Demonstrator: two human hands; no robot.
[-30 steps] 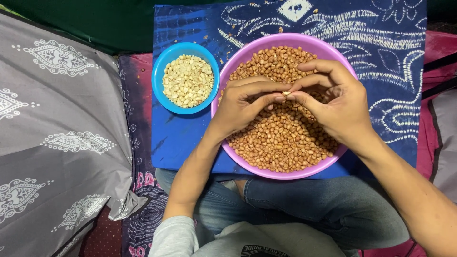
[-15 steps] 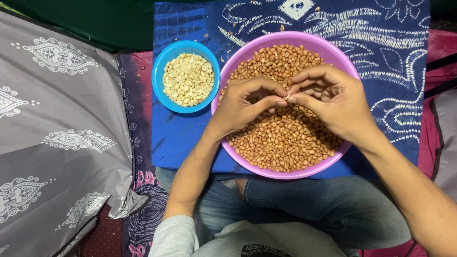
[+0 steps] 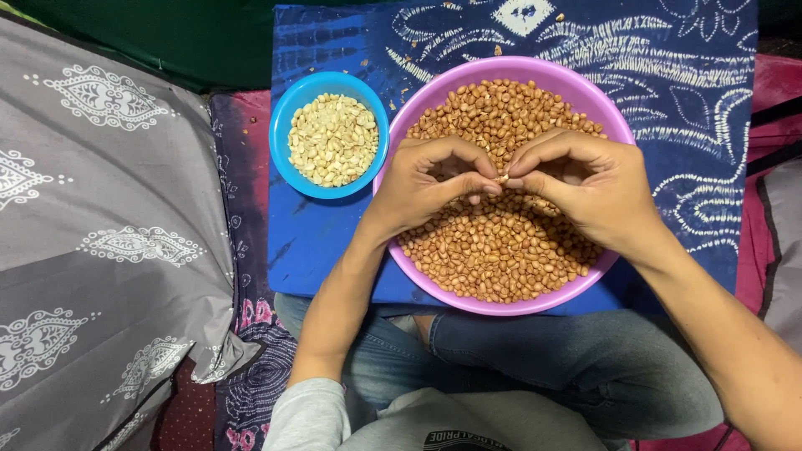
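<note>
**Grey sleeve, blue jeans**

The left hand (image 3: pixel 426 185) and right hand (image 3: pixel 589 188) are bare, no rings or watch. A light grey sleeve (image 3: pixel 305 413) covers the left upper arm. Faded blue jeans (image 3: pixel 535 359) clothe the legs; the grey top carries a dark printed patch.

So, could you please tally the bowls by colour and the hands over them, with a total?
Blue bowl, holding pale skinned peanuts: 1
Purple bowl, holding brown peanuts: 1
Hands, left hand and right hand, pinching one peanut between them: 2
Total: 4
</note>
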